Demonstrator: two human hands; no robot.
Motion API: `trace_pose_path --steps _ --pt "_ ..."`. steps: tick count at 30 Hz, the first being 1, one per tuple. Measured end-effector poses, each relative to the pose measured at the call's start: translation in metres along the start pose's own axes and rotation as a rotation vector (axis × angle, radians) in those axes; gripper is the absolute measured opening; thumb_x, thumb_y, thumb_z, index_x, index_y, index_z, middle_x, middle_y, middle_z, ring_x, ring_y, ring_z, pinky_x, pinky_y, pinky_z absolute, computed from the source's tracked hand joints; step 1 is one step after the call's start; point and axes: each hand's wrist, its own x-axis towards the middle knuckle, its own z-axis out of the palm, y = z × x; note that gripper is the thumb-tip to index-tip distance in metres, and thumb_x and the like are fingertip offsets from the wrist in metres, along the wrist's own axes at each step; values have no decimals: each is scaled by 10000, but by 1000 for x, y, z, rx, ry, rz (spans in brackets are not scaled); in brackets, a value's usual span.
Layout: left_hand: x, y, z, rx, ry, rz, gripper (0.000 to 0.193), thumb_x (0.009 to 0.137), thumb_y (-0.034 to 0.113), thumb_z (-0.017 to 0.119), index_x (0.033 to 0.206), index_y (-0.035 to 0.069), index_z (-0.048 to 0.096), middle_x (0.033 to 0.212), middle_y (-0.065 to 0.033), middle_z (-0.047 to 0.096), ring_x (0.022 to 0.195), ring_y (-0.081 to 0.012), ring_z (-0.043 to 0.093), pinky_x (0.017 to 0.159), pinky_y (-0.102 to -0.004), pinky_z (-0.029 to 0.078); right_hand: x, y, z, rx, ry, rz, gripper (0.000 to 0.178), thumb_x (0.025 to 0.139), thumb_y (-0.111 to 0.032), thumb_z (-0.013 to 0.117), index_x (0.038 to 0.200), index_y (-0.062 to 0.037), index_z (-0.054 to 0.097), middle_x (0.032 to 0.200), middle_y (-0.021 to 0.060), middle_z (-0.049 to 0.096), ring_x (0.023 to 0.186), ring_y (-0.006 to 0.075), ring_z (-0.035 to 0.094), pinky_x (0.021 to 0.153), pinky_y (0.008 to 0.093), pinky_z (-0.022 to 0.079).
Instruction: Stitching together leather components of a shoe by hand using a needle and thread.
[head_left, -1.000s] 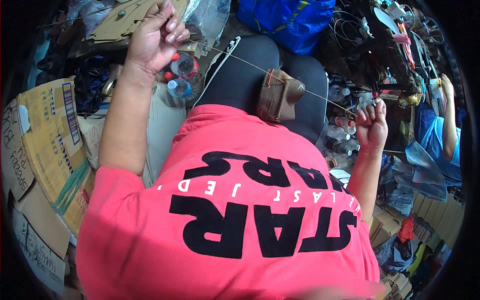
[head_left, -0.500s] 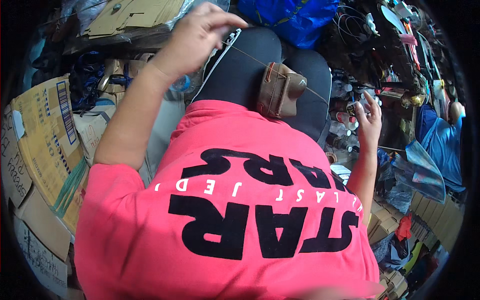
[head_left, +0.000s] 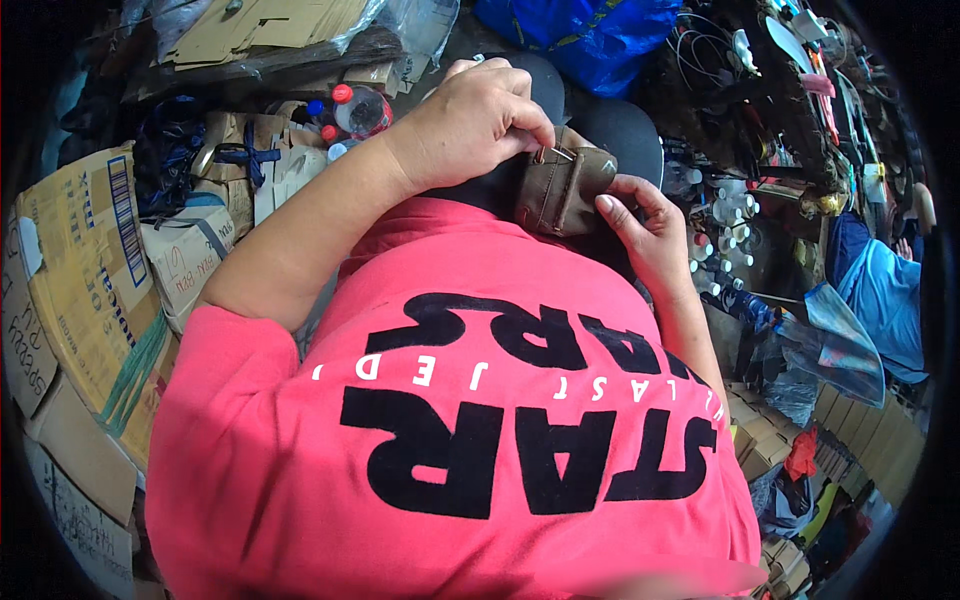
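A brown leather piece point(head_left: 545, 200), boxy and folded with a stitched seam, rests on my dark-trousered lap. It may be a shoe part or a pouch; I cannot tell which. My left hand point(head_left: 485, 125) is bent over its upper left edge, thumb and forefinger pinched together. A thin, shiny needle point(head_left: 563, 153) lies against the top of the leather beside those fingertips. At the piece's right side is my right hand point(head_left: 650, 225), its thumb and curled fingers closed at the leather's edge. The thread is hardly visible.
Cardboard boxes point(head_left: 100, 290) are stacked at left, near bottles with red caps point(head_left: 360, 110). A blue bag point(head_left: 590, 40) lies beyond my knees. Several clear bottles point(head_left: 730, 210) and cluttered tools are at right, where a person in a blue garment point(head_left: 885, 310) is partly visible.
Both hands were spread apart with a thread stretched through the leather. They have come back in to the piece, left hand to its top and right hand to its side.
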Motion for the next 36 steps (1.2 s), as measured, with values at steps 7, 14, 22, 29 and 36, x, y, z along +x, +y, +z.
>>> trace_pose_path --steps 7,14,22,29,36 --pt "3 7 -3 39 -50 32 93 736 87 720 813 137 706 737 -20 501 791 -223 514 762 -362 399 0 1 2 143 9 50 155 871 -130 710 929 -4 640 776 -37 609 743 34 520 678 203 448" --pt "16 17 2 99 -124 165 66 758 88 695 798 134 672 769 -9 509 841 -214 535 791 -367 391 2 -13 -3 293 -125 63 128 868 -96 690 911 12 637 807 -22 607 790 52 542 712 220 460" --pt "23 -3 -2 -39 -238 105 48 774 78 695 803 100 663 774 -6 588 829 -215 556 781 -357 415 13 -5 -9 -202 35 -441 274 740 -7 716 994 -109 705 996 86 642 851 241 634 775 309 491" --pt "35 -1 11 -409 -357 -193 252 743 41 719 968 71 610 745 -41 618 809 -214 607 693 -330 467 21 4 -6 -413 93 -545 226 691 -51 738 906 -106 695 945 56 655 834 270 614 758 370 462" --pt "28 4 30 -77 -190 -34 520 644 314 831 1044 78 597 1046 -95 598 1064 -269 548 911 -384 410 24 14 6 -401 139 -484 199 704 -29 684 890 -74 633 927 89 634 857 300 599 773 384 460"
